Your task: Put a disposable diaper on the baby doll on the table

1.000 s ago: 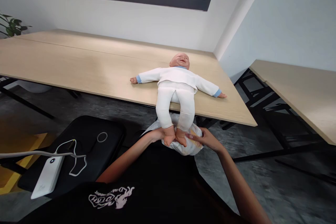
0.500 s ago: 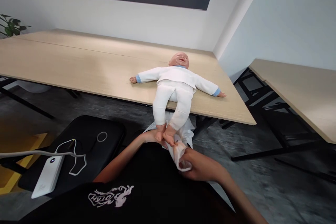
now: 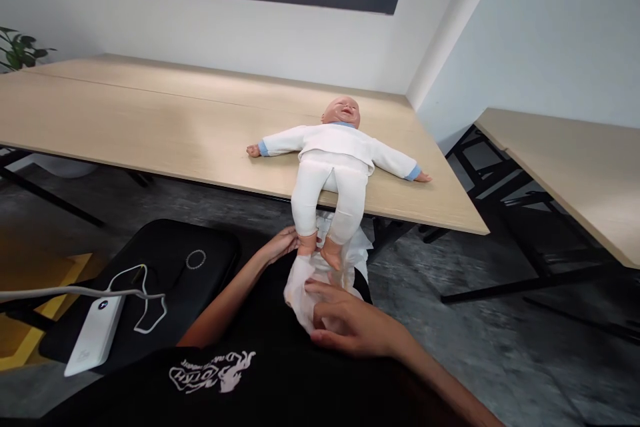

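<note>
A baby doll (image 3: 334, 140) in a white top with blue cuffs and white leggings lies on its back on the table, legs hanging over the front edge. My left hand (image 3: 283, 243) is closed at the ankle on the left of the picture, its fingertips partly hidden behind the leg. Thin white cloth (image 3: 303, 287) hangs below the doll's feet and covers the toes of that foot. The other foot (image 3: 331, 253) is bare in front of the cloth. My right hand (image 3: 350, 320) has its fingers curled on the cloth, thumb low and index finger across it.
The doll rests on a light wooden table (image 3: 175, 127) beneath a window. To my left, a black chair seat (image 3: 165, 293) carries a white power bank (image 3: 95, 333) with a cable and a beaded bracelet (image 3: 195, 259). Another table (image 3: 565, 167) stands at right.
My right hand has shifted left and down with the cloth, which now spreads below the left-side foot. My left hand has moved up from under the feet to the ankle.
</note>
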